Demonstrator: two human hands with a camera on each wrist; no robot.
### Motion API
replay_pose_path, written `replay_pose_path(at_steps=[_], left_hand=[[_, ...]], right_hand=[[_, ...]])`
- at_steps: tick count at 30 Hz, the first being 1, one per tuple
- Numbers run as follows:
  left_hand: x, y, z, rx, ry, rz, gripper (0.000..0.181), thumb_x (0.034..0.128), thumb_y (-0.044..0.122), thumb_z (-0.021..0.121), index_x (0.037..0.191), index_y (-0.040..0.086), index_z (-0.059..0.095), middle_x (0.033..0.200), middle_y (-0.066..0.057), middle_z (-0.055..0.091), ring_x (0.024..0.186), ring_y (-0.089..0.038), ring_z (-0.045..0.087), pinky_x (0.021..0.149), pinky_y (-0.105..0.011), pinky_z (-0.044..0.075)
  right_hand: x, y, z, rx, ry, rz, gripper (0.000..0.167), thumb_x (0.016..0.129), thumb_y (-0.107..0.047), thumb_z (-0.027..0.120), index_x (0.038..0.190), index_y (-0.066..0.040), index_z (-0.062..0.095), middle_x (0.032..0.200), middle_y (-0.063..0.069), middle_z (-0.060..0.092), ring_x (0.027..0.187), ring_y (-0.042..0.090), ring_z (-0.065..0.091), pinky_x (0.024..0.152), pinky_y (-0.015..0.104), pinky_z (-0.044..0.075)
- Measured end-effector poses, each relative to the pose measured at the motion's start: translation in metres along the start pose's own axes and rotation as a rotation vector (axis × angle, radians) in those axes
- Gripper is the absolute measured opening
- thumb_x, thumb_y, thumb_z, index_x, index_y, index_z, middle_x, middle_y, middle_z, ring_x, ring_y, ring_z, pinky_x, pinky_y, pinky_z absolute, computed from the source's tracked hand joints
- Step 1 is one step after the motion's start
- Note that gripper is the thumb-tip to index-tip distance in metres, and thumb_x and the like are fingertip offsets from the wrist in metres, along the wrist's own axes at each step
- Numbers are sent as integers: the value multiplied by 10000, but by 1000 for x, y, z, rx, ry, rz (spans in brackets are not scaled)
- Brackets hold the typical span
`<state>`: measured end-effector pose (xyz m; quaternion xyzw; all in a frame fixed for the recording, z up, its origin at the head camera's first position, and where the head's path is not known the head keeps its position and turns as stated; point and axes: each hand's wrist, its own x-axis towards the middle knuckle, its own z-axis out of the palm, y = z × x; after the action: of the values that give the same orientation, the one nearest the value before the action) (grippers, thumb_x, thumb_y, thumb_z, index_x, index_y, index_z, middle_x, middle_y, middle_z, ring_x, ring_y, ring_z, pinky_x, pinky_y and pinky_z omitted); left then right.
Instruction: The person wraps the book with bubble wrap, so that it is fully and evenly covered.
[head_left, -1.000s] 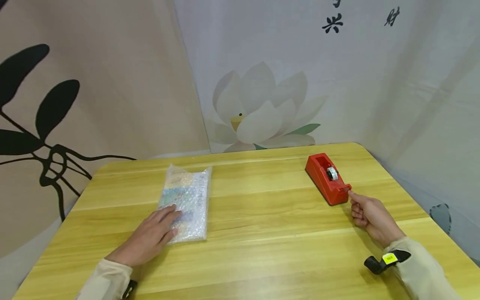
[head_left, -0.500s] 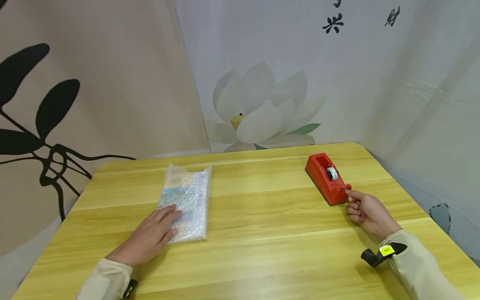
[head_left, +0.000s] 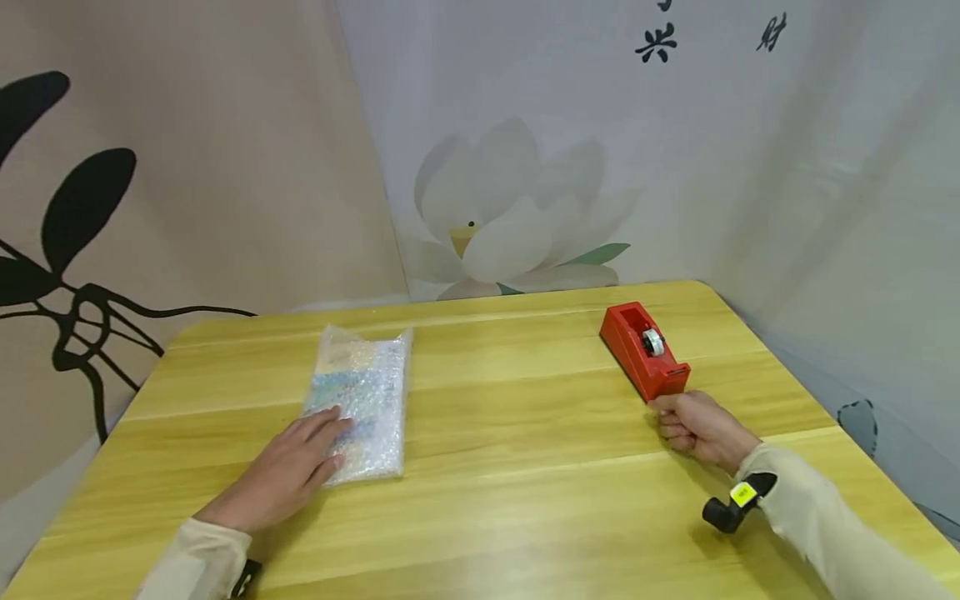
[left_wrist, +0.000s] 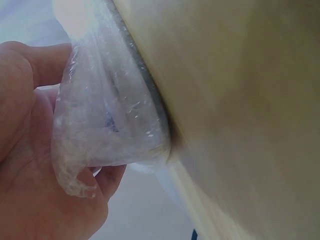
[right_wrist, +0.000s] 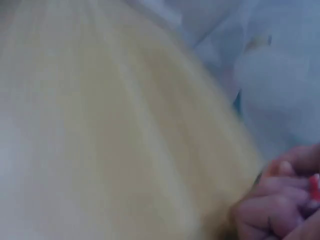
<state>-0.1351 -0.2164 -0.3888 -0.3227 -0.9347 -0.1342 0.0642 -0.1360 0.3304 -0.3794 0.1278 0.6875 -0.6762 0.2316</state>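
A flat package in bubble wrap (head_left: 375, 417) lies left of centre on the table. My left hand (head_left: 288, 462) rests on its near left part with fingers extended; the left wrist view shows the loose end of the wrap (left_wrist: 110, 115) by the palm. A red tape dispenser (head_left: 637, 354) with a small white roll (head_left: 653, 342) stands at the right. At its front end is my right hand (head_left: 701, 429), thumb and index finger pinched together just below the cutter, other fingers curled. A clear strip of tape at those fingertips is too fine to make out.
The wooden table (head_left: 480, 517) extends to a printed cloth backdrop (head_left: 525, 150) behind and at both sides. A black wrist camera (head_left: 726, 514) hangs below my right sleeve.
My right hand has moved left and slightly down, from the right side of the dispenser's cutter to below its front edge. The view has shifted slightly. My left hand stays on the package.
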Motion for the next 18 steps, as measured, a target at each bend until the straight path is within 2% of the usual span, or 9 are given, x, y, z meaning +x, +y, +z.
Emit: replay_pose_path(at_steps=[2, 5, 8, 13, 15, 18], left_hand=[[-2, -1, -1, 2, 4, 2, 434, 967, 149, 655, 1374, 35, 559, 1436, -237, 530, 1321, -444, 511, 1006, -631, 467], [-6, -2, -2, 2, 6, -3, 430, 967, 149, 655, 1370, 32, 560, 1432, -240, 532, 1321, -446, 509, 999, -635, 467], [-9, -1, -2, -2, 13, -18, 427, 963, 137, 657, 1364, 24, 565, 1429, -246, 534, 1322, -449, 505, 1006, -638, 462], [-5, 0, -1, -7, 5, -4, 429, 985, 159, 630, 1383, 25, 548, 1441, -248, 524, 1326, -456, 502, 1035, -635, 448], [-4, 0, -1, -5, -3, -2, 434, 987, 166, 627, 1388, 24, 544, 1442, -249, 521, 1326, -456, 502, 1036, -635, 447], [-4, 0, -3, -4, -11, -9, 439, 989, 159, 624, 1396, 19, 537, 1447, -249, 516, 1331, -450, 499, 1043, -624, 449]], right_hand=[[-3, -10, 13, -107, -88, -39, 276, 1047, -147, 446, 776, -130, 395, 603, -87, 357, 486, 31, 309, 441, 183, 251], [-10, -33, 28, -338, -211, -173, 280, 1063, -229, 476, 841, -62, 441, 654, -43, 358, 522, 77, 282, 458, 220, 222], [-14, -56, 41, -545, -295, -316, 223, 1043, -243, 537, 953, -41, 507, 688, -6, 374, 550, 98, 302, 471, 243, 267], [-15, -77, 56, -820, -360, -490, 85, 1016, -151, 582, 943, -108, 582, 724, -1, 450, 600, 70, 407, 546, 242, 397], [-13, -84, 66, -930, -358, -569, 98, 1005, -122, 596, 913, -155, 592, 732, -32, 479, 621, 53, 431, 575, 231, 412], [-9, -94, 85, -1083, -317, -660, 164, 998, -114, 608, 871, -214, 581, 708, -88, 483, 622, 33, 434, 592, 211, 403]])
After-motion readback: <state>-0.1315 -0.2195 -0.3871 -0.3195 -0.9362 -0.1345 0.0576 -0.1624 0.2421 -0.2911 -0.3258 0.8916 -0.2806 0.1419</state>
